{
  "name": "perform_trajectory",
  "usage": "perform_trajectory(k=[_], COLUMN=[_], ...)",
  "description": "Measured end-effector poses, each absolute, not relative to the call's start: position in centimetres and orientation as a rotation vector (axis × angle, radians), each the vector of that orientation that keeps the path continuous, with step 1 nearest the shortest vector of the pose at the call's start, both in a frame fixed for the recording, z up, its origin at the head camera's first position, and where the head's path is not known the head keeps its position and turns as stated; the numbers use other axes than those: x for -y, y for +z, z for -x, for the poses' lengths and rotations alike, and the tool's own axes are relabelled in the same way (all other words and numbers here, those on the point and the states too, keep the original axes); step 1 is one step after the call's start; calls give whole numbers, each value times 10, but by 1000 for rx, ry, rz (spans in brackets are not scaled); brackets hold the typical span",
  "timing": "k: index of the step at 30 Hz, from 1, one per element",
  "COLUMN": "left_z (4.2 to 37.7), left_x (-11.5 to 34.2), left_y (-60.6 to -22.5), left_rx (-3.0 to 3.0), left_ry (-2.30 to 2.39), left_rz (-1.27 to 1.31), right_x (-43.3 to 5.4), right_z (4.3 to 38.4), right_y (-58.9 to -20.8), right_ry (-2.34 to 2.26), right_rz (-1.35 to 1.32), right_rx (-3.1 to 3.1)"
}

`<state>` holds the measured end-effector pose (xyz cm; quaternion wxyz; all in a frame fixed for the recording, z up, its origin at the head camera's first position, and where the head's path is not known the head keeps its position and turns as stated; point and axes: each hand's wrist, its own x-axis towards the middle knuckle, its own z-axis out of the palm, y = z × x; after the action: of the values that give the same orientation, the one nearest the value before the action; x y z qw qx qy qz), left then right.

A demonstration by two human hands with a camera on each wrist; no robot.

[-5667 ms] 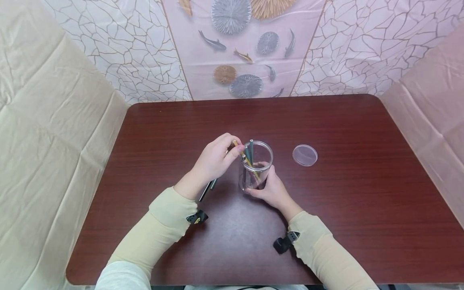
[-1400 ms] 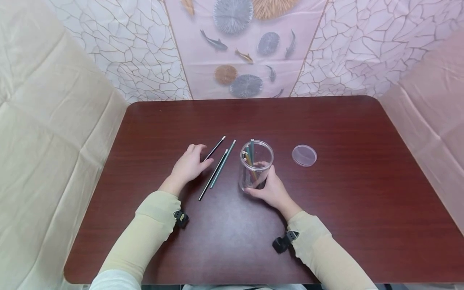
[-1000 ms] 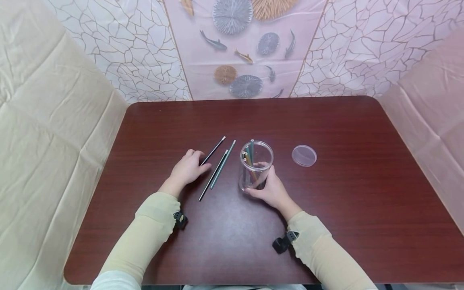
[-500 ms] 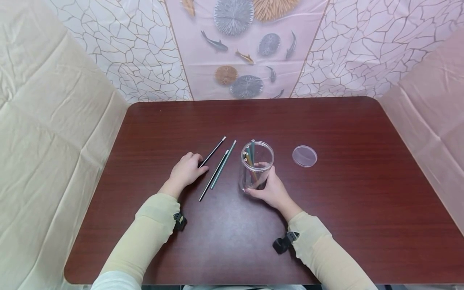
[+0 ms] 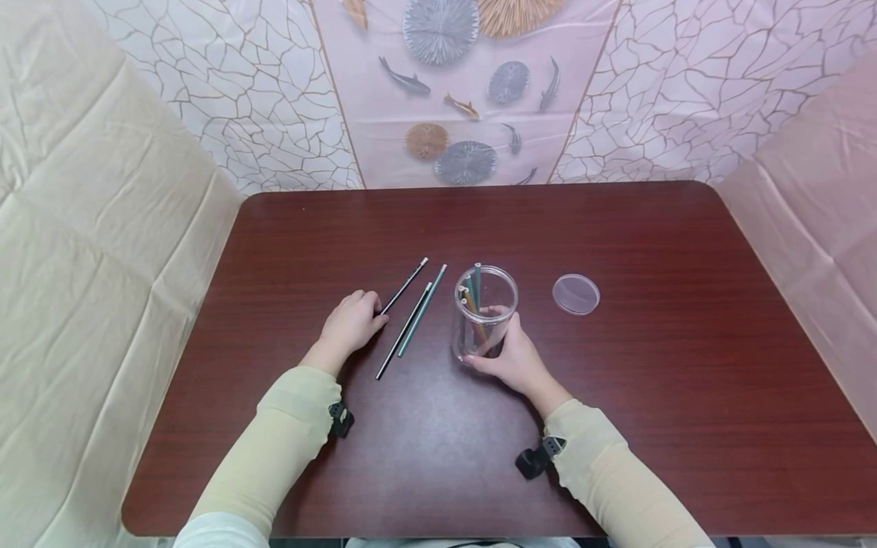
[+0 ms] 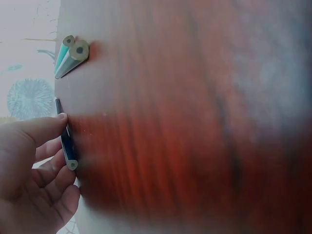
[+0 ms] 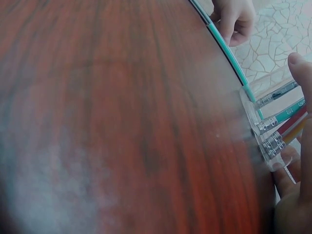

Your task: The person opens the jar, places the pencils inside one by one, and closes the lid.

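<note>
My left hand [image 5: 349, 323] pinches the lower part of a dark pencil [image 5: 404, 285] that lies slanted on the table. In the left wrist view, thumb and fingertips meet the sides of this dark pencil [image 6: 68, 146], its end sticking out below. To its right lie a black pencil [image 5: 404, 330] and a green pencil [image 5: 422, 312], side by side. My right hand [image 5: 515, 361] grips the lower part of a clear jar [image 5: 507, 293], which stands upright. Several pencils [image 5: 469, 292] lean inside the jar; the right wrist view shows their metal ends [image 7: 273, 141] at its bottom.
A round clear lid [image 5: 576, 294] lies flat on the brown table [image 5: 651, 380], right of the jar. Light cloth walls [image 5: 103, 266] stand at both sides, and a patterned cloth [image 5: 452, 99] hangs behind the far edge.
My left hand has let a yellow pencil go into the jar and moved left to the dark pencil, where its fingers have drawn together on it. The right hand keeps holding the jar.
</note>
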<state>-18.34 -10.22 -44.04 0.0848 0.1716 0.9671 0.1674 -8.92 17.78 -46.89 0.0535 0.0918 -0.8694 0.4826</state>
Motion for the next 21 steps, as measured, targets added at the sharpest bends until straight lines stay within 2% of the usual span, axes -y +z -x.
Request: perform_trajectory(k=[21], left_z=[183], left_x=[101], left_y=[-441], left_rx=[-2884], left_ry=[482], left_rz=[-494], right_x=[-178], right_z=[90], right_y=[-469], right_ry=[1454], right_rz=[-288], right_rx=[2628])
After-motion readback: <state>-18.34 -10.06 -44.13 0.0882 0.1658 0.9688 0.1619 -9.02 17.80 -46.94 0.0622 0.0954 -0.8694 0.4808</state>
